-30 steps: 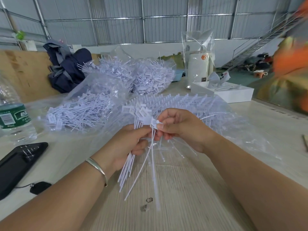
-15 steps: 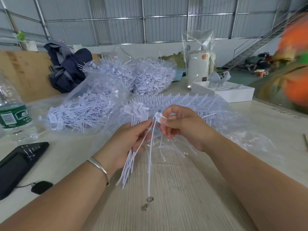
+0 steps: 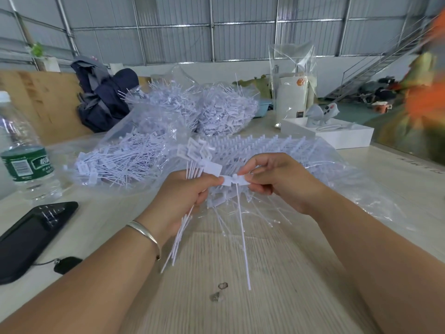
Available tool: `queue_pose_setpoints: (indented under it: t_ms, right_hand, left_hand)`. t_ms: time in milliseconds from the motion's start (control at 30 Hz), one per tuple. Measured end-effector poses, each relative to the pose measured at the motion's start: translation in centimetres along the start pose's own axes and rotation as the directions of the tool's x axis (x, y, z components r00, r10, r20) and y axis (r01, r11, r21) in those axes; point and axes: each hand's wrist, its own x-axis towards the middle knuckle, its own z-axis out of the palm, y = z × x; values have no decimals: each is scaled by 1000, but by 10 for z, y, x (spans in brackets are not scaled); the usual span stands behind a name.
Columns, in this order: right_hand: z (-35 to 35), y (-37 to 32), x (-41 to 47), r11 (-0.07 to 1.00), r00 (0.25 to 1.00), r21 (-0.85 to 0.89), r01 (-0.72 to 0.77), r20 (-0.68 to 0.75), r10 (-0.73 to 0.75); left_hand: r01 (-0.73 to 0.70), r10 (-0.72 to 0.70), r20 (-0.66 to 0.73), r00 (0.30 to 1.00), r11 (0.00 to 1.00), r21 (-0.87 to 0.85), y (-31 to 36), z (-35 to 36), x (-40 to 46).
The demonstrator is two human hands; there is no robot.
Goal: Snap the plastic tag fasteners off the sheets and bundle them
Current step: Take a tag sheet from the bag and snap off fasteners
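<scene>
Tag fasteners are what both hands are busy with, held up over the pale wooden surface [image 3: 240, 273]. The left hand [image 3: 178, 203] has its fingers curled round a bundle of loose fasteners [image 3: 192, 165], flat heads fanned out on top and thin tails hanging below the palm, which I'd guess keeps them lined up so each new one can slot in beside the rest. Its thumb and forefinger also pinch one end of a single fastener [image 3: 234, 180], and the right hand [image 3: 279, 182] pinches the other end of that flat head, so the piece is stretched level between them with its long thin tail dangling straight down toward the surface. Looks to me like a freshly separated one being passed over to the bundle, though I can't really tell if it's fully free of everything or has a bit of sprue on it. The fasteners themselves are white, slightly translucent plastic: a small rectangular paddle head, a little knob at the middle, and a needle-thin tail that seems pretty floppy. Right behind the hands lie the uncut sheets [image 3: 265, 145] in clear plastic wrap, rows of heads standing up like a comb. Further back are clear bags of loose fasteners [image 3: 125, 160], near a water bottle [image 3: 26, 162].
</scene>
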Motion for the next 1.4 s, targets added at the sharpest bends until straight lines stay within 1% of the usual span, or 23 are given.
queue_pose_setpoints:
  t_ms: [100,167,200,333,433,500,567,633,867,967,1033,1100,1167,1233,1267,1300,1333,1400]
  right_hand:
    - [-3,0,-1,996,997,-80,-27,73,33]
    - [-5,-2,-2,997,995,-78,-13,97,21]
    - [-6,-3,-2,998,997,-57,2,82,3]
    - [-6,-4,0,994,997,91,60,-58,-55]
    - [-5,-4,0,969,997,240,49,-71,-32]
    - [-3,-5,0,962,998,272,31,-66,-14]
    - [1,-6,-1,968,998,250,28,-57,-14]
    - [6,-5,-1,974,998,225,39,-65,-25]
    - [12,-3,-2,990,987,91,108,-133,-96]
    - [13,-3,-2,992,988,72,100,-123,-91]
    - [14,-5,-3,994,992,71,79,-103,-71]
    - [15,-7,-4,993,996,105,57,-68,-50]
    - [17,-10,-6,983,1000,182,12,10,-14]
    - [21,-12,-6,943,986,321,-90,162,40]
    - [25,-12,-7,910,964,386,-153,260,52]
    - [29,-12,-8,889,934,412,-200,355,46]
    - [33,-12,-8,887,903,403,-226,429,35]
    - [36,-12,-9,895,859,362,-260,509,44]
  left_hand:
    - [1,-2,19,1000,996,84,0,-1,1]
    - [42,-44,19,999,995,95,0,-7,2]
    - [58,-61,31,998,995,82,1,-10,2]
    - [119,-101,142,985,985,-126,3,-12,2]
    - [129,-101,171,980,979,-161,4,-2,0]
    - [152,-118,166,979,966,-211,5,3,-1]
    - [172,-135,155,979,951,-258,6,7,-3]
    - [168,-130,160,978,953,-251,7,9,-5]
    - [182,-114,280,953,956,-229,8,12,-9]
    - [238,-140,340,930,934,-266,12,9,-9]
    - [277,-140,391,910,906,-320,15,5,-9]
    - [327,-123,447,886,849,-414,17,1,-8]
    - [353,-93,453,887,768,-535,20,0,-8]
    - [310,-46,389,920,692,-652,22,2,-8]
    - [268,-24,340,940,668,-694,23,2,-8]
    - [222,-17,287,958,676,-703,23,3,-9]
    - [174,-18,232,973,716,-676,23,4,-9]
    - [93,-23,132,991,823,-560,20,5,-9]
